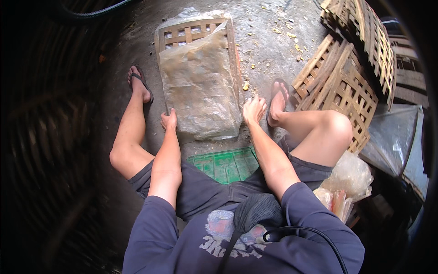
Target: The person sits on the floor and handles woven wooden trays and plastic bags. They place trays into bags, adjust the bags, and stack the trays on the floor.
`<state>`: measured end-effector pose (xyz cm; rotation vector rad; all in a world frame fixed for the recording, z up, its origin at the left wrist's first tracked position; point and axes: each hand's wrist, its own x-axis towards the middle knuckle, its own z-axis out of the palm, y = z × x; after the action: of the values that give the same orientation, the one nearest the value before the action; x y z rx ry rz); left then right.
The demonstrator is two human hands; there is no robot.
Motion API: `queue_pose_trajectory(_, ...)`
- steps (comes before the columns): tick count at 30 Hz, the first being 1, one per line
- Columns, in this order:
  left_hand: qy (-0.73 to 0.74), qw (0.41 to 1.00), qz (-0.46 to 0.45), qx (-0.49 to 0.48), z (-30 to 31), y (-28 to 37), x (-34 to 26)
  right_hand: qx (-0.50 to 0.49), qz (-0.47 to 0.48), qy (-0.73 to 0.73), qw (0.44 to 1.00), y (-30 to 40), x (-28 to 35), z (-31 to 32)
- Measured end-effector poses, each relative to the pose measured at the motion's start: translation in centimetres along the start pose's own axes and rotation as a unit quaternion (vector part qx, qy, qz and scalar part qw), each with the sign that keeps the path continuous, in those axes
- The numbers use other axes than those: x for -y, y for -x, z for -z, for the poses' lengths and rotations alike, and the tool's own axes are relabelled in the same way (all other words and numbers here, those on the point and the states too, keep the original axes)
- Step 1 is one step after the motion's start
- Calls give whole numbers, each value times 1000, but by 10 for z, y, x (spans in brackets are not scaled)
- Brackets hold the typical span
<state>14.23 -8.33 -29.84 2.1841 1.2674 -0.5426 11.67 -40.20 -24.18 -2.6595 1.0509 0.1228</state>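
A wooden lattice tray (187, 34) lies on the floor between my feet, with a clear, crinkled plastic sheet (202, 92) over most of it. Slats show bare at its far end. My left hand (169, 120) is at the near left edge of the tray and sheet, thumb on top and fingers curled mostly out of sight; whether it grips the edge is not clear. Just off the right edge is my right hand (254, 109), its fingers bent, with nothing plainly visible in them. What lies under the sheet cannot be made out.
A green plastic crate (224, 166) sits beneath me. Woven wooden lattice panels (352, 92) lean in a pile at the right, beside clear plastic bags (350, 174) and a plastic-covered surface (390, 137). Yellow crumbs (291, 35) dot the concrete floor. Dark ribbed basketwork fills the left rim.
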Motion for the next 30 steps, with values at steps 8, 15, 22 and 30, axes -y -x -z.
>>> queue_pose_trajectory(8,152,972,-181,2,-12,10,-61,123,35,-413,901,-37,61,62)
queue_pose_trajectory(15,243,780,-434,381,57,160,-199,542,21,-624,563,-47,106,161)
queue_pose_trajectory(22,245,728,-435,470,128,219,-204,592,39,-624,509,-43,95,248)
queue_pose_trajectory(30,179,709,-575,367,108,200,-190,541,68,-655,523,-7,104,208)
